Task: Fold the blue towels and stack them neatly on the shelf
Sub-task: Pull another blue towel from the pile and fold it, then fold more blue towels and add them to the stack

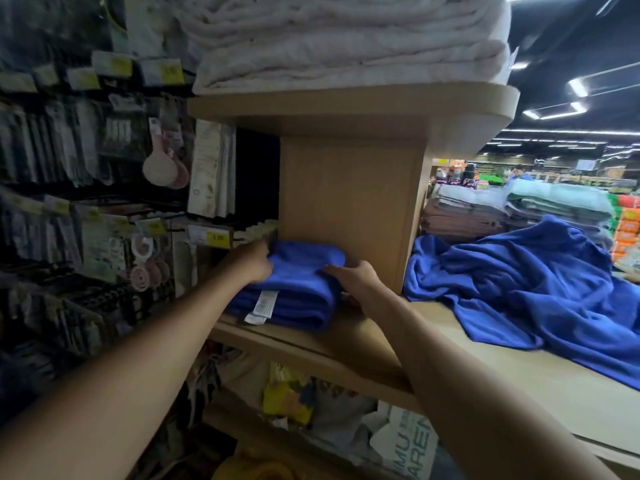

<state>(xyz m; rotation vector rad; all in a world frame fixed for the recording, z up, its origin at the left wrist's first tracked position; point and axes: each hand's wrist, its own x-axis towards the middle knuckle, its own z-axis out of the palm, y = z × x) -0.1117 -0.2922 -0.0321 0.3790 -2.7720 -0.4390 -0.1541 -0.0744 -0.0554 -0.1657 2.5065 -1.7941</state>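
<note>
A folded blue towel point(294, 289) with a white label lies on the wooden shelf point(346, 344), against the shelf's back panel. My left hand point(251, 263) presses on the towel's left side, its fingers hidden behind the fabric. On the towel's right edge rests my right hand point(353, 275), fingers straight along the top. A heap of unfolded blue towels point(530, 292) sprawls over the wooden tabletop to the right.
White towels point(346, 39) are stacked on the upper shelf. Hanging packaged goods with price tags point(86, 168) fill the rack on the left. Grey and green towel stacks point(519, 209) stand behind the blue heap. Bags point(291, 393) sit on the lower shelf.
</note>
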